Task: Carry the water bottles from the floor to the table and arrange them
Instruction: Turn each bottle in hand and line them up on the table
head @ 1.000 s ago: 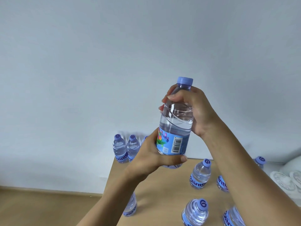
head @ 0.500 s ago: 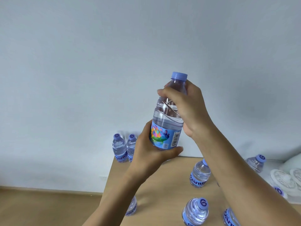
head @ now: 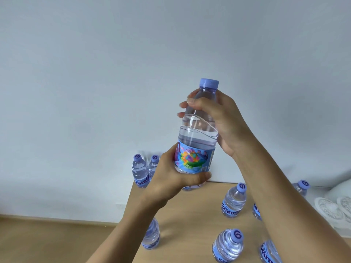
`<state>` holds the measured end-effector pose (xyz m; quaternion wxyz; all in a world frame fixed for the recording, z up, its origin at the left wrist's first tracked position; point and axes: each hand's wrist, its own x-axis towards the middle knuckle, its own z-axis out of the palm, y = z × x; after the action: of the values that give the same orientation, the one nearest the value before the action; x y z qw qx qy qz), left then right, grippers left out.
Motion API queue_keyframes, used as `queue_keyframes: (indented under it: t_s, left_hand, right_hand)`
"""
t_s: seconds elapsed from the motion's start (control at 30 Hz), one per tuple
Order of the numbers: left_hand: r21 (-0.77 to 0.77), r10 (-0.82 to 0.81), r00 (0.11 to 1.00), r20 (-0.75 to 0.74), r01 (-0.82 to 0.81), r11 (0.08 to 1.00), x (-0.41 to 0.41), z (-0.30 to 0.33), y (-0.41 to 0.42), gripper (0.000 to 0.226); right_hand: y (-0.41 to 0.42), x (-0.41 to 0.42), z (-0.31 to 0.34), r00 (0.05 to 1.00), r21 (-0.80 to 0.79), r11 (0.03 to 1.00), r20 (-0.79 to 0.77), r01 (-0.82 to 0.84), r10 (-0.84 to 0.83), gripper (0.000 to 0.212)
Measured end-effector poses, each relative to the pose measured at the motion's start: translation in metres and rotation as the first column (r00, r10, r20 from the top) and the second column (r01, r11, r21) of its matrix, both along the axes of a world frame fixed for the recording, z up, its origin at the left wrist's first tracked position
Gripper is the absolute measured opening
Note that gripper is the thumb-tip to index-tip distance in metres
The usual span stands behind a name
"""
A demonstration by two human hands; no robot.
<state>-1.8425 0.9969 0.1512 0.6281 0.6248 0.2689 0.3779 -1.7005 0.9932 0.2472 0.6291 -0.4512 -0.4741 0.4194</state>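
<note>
Held bottle: upright in the air above the table's far edge, gripped by both hands, not yet set down.
Left hand: cupped under the base, fingers curled around the label band, thumb pressed across the front below it.
Right hand: wrapped around the shoulder just under the cap, fingers pressed together and curled onto the clear plastic.
Table: pale wood-grain top, smooth and matte; several bottles stood on it well apart, in no clear row.
Standing bottles: one right of centre, one near the front, two at the far-left corner.
Material: thin clear plastic with ribbed walls, likely to flex if squeezed; water level sat just above the label.
Cap: ribbed lilac screw top, apparently sealed.
Label: glossy blue wrap with a multicoloured print.
Step in hand (judged): lowering the bottle into an open spot.
Technique (judged): keep it vertical, support the base, aim for the bare patch left of centre, release the top hand last, avoid nudging neighbours.
</note>
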Motion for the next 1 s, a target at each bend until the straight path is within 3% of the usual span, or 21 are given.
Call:
queue_keyframes:
  t_s: [0.1, 0.17, 0.27, 0.6, 0.73, 0.8, 0.93, 1.0]
  left_hand:
    - [0.081, 0.148, 0.988, -0.030, -0.145, 0.986, 0.006, 0.000, -0.005, 0.058]
    - [0.122, 0.225, 0.973, -0.041, -0.219, 0.968, 0.009, 0.002, -0.007, 0.062]
    - [0.124, 0.218, 0.975, -0.043, -0.212, 0.969, 0.010, 0.002, -0.011, 0.064]
    - [0.002, -0.090, 0.996, 0.004, 0.090, 0.996, -0.003, 0.005, -0.008, 0.056]
    - [0.000, -0.072, 0.996, 0.060, 0.072, 0.997, -0.004, 0.004, -0.007, 0.050]
    - [0.009, -0.021, 0.998, 0.057, 0.021, 1.000, -0.003, 0.004, -0.010, 0.047]
    - [0.035, 0.159, 0.987, 0.014, -0.159, 0.987, 0.004, 0.004, -0.016, 0.048]
    - [0.074, 0.235, 0.972, -0.017, -0.233, 0.970, 0.006, 0.004, -0.018, 0.053]
  right_hand:
    - [-0.003, -0.008, -0.004, 0.961, -0.006, 0.972, 0.148, 0.235, -0.232, 0.031]
    - [-0.005, -0.013, -0.005, 0.958, 0.004, 0.962, 0.099, 0.272, -0.271, 0.031]
    - [-0.007, -0.016, -0.004, 0.964, 0.020, 0.964, 0.036, 0.264, -0.264, 0.018]
    - [-0.009, -0.004, 0.003, 0.999, 0.028, 0.998, -0.018, -0.050, 0.050, 0.011]
    - [-0.009, -0.001, 0.003, 0.986, 0.042, 0.988, -0.068, -0.147, 0.150, 0.010]
    - [-0.009, -0.002, 0.003, 0.993, 0.019, 0.994, -0.039, -0.107, 0.107, 0.014]
    - [-0.009, -0.009, 0.000, 0.959, 0.066, 0.975, 0.181, 0.210, -0.219, 0.029]
    - [-0.010, -0.018, -0.002, 0.950, 0.062, 0.962, 0.158, 0.265, -0.271, 0.036]
